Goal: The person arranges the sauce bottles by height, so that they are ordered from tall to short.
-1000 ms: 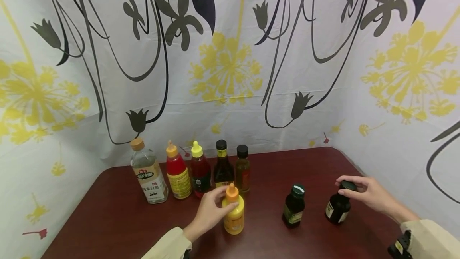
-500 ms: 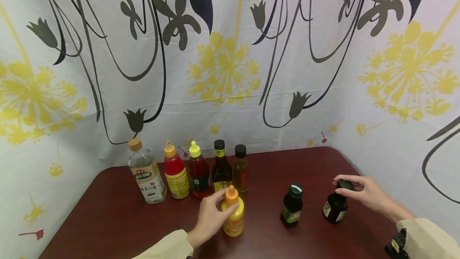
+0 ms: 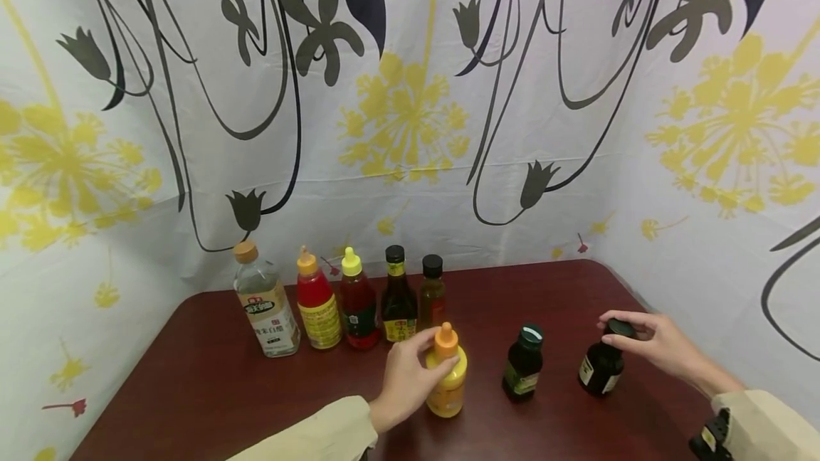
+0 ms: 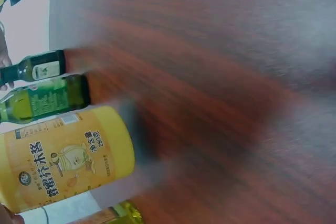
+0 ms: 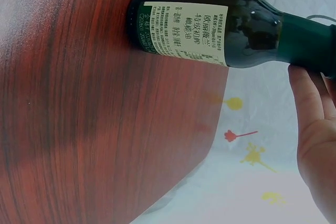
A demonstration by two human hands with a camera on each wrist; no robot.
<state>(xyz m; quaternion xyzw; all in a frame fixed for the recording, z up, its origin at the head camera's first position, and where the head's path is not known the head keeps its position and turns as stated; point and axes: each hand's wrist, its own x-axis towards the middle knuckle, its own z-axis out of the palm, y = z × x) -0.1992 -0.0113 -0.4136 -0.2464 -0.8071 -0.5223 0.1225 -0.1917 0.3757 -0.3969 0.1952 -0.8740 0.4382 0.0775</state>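
Observation:
My left hand pinches a yellow squeeze bottle with an orange nozzle cap between thumb and fingers, near its top. In the left wrist view this mustard sauce bottle shows an orange label, its base close over the wood. At the right, my right hand holds a dark olive oil bottle by its green cap. The right wrist view shows that oil bottle's pale label and its base on the table. Between the hands stands a second green-capped bottle, touched by neither.
Along the back left of the dark red table stand a clear vinegar bottle, two red sauce bottles, a dark sauce bottle and a small black-capped bottle. A patterned cloth hangs behind and at the sides.
My left hand has moved right with the mustard bottle, closer to the middle green-capped bottle. My right hand keeps its hold on the oil bottle in the same place.

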